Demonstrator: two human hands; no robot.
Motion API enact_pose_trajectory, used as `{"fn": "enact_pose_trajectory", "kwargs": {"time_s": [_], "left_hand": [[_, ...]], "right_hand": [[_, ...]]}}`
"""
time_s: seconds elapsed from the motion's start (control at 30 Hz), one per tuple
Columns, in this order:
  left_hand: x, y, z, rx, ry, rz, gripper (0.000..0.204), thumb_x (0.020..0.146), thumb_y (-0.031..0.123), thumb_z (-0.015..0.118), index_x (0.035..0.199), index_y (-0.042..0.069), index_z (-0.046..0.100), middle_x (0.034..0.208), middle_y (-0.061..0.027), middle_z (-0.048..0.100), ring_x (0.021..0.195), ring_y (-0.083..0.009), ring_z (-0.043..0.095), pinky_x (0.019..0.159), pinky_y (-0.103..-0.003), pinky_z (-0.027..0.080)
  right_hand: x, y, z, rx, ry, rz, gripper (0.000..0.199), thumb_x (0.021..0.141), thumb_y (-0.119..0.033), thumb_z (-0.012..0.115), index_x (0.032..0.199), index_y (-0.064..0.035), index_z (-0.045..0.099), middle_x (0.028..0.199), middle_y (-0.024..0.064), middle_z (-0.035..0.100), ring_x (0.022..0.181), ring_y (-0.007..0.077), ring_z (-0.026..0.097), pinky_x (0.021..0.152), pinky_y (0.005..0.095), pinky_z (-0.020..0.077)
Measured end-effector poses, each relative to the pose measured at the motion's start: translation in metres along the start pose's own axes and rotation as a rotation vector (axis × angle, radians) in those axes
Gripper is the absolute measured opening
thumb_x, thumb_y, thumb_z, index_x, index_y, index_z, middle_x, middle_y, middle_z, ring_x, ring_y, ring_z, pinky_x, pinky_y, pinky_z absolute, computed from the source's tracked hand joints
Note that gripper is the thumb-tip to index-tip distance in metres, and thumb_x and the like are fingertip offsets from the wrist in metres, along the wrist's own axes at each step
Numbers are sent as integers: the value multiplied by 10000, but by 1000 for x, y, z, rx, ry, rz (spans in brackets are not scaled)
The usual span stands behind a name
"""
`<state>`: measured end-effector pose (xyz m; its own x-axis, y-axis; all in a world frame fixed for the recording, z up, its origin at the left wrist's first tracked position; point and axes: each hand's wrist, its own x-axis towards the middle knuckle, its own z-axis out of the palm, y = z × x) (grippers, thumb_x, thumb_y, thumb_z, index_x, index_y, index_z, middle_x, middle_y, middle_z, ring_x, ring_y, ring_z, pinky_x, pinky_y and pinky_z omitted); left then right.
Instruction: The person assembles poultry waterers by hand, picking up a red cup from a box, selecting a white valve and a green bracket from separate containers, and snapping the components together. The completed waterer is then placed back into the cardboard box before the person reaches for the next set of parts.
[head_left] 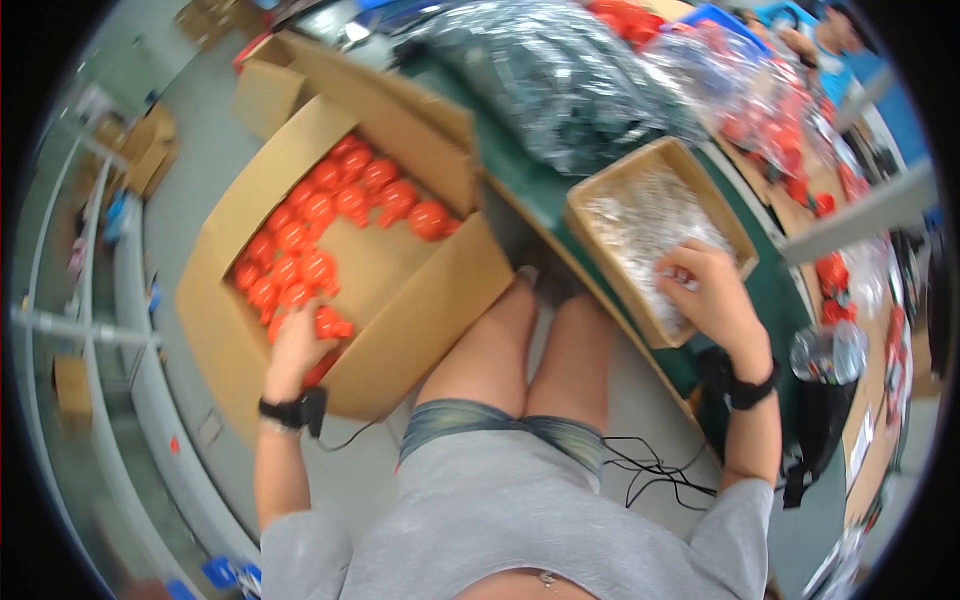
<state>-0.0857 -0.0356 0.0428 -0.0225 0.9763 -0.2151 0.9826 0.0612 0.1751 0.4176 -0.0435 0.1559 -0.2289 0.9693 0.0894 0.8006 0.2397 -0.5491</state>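
Observation:
A large open cardboard box [410, 330] stands at my left knee. Glossy red bulb-shaped plastic parts [318, 210] with short necks line its far and left sides. My left hand [298, 340] reaches in at the near left corner, its fingers curled round one red bulb-shaped part [332, 323]. On my right, a shallow cardboard tray [618, 262] holds a heap of small clear and whitish pieces [645, 215]. Over the tray's right side is my right hand [705, 290], thumb and fingers pinched together. What lies between those fingertips is too small to name.
The tray rests on a dark green bench [540, 195]. Farther along lies a big clear plastic bag [540, 85] of dark things. A clear plastic jar [828, 352] stands at the right. Black cables [655, 468] hang beside my right thigh. Another person [835, 40] is at the far right.

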Motion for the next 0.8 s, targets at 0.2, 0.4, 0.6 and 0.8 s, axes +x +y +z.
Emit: {"fn": "enact_pose_trajectory", "kwargs": {"time_s": [0.2, 0.4, 0.6, 0.8], "left_hand": [[4, 62, -52, -711, 170, 52, 472, 738, 139, 703, 1141, -6, 503, 1039, -147, 582, 1013, -257, 552, 871, -351, 461], [-4, 182, -67, -1623, -338, 290, 452, 904, 242, 418, 1287, 2, 401, 1132, -164, 559, 1053, -249, 560, 921, -392, 457], [6, 234, -43, -1925, -1077, 277, 478, 914, 356, 361, 1154, -30, 510, 1104, -158, 583, 978, -276, 599, 870, -400, 483], [-12, 261, -31, -1797, -1074, 189, 421, 921, 341, 427, 1069, -31, 557, 997, -136, 622, 858, -251, 640, 789, -340, 513]], "right_hand": [[-2, 11, -3, -21, 50, -40, 69, 755, -23, 641, 817, -7, 615, 754, 104, 549, 683, 236, 570, 639, 324, 467], [-7, 10, -6, 22, 199, -57, 107, 762, -33, 635, 861, -7, 606, 771, 113, 556, 708, 255, 583, 651, 338, 476], [-3, 17, 0, 22, 136, -84, 123, 773, -68, 648, 876, -15, 605, 766, 117, 580, 680, 249, 589, 624, 338, 477], [-2, 15, 1, -2, 111, -63, 126, 769, -67, 645, 878, -18, 606, 760, 112, 583, 701, 265, 590, 631, 350, 475]]}}
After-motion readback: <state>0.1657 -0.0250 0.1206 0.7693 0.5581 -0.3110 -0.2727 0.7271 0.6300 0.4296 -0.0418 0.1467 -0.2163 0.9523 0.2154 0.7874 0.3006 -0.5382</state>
